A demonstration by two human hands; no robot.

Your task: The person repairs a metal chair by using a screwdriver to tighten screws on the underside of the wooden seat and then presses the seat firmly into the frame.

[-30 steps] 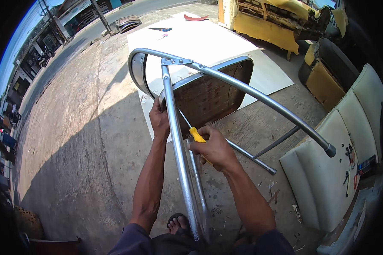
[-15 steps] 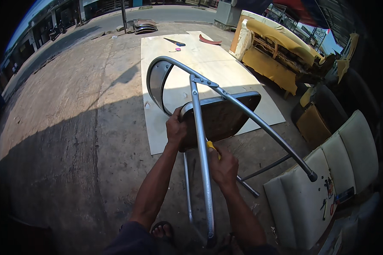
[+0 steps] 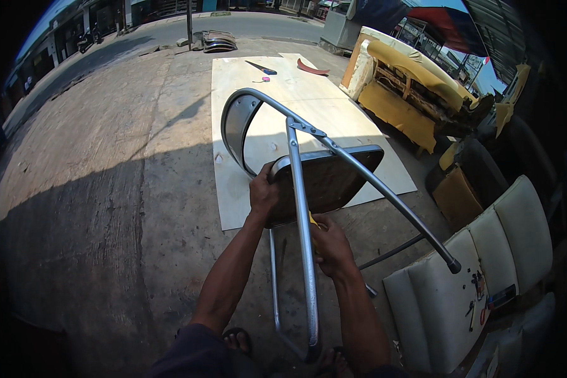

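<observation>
A folding metal chair [image 3: 359, 167] with a silver tube frame is tilted in front of me, the dark underside of its seat [image 3: 324, 189] turned my way. At the seat's left edge, my left hand [image 3: 264, 192] is closed around the rim, beside the curved backrest [image 3: 238, 123]. My right hand [image 3: 331, 247] is closed on a yellow-handled tool [image 3: 312, 219] just below the seat, right of the near chair leg. Only a bit of yellow shows; the tool's working end is hidden behind the leg and fingers.
Under and beyond the chair lies a pale plywood sheet [image 3: 309, 94], bearing a handsaw [image 3: 261, 68], a small pink item [image 3: 266, 79] and a curved reddish strip [image 3: 312, 68]. A cream padded cushion [image 3: 422, 302] with small parts and tools stands right. Torn yellow upholstery [image 3: 400, 107] sits behind.
My right hand has turned about the yellow handle, which now shows less. The chair and my left hand keep nearly the same place, and the view has shifted slightly.
</observation>
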